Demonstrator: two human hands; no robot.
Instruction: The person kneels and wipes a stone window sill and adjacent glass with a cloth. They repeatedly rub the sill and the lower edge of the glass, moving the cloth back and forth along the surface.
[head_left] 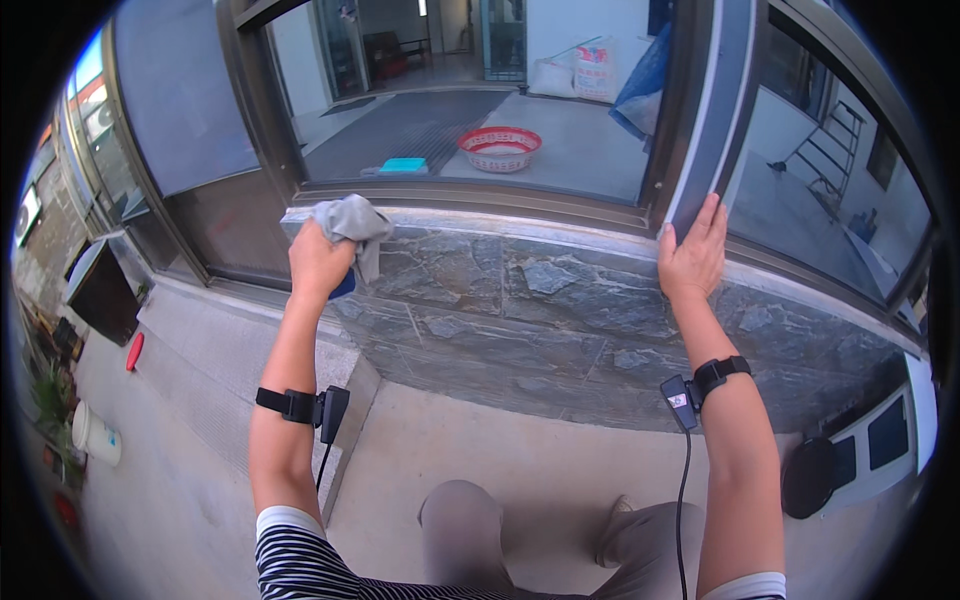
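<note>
My left hand (318,262) is closed round a bunched grey cloth (352,222), at the left end of the pale window ledge (520,222). Something dark blue shows just under that hand, too little of it to name. Against the right side of the window, my right hand (692,258) lies with its fingers stretched upward, touching the grey frame post (706,120) and the ledge. Nothing is in it. Between the hands runs the brown metal window frame (480,200), above a wall of grey stone tiles (450,270).
Behind the glass are a red-rimmed basket (500,150), a turquoise box (404,165) and white sacks (594,72). A step (240,360) lies at left, with a black bin (104,292) and white bucket (96,436) beyond. A black round seat (808,478) stands at lower right.
</note>
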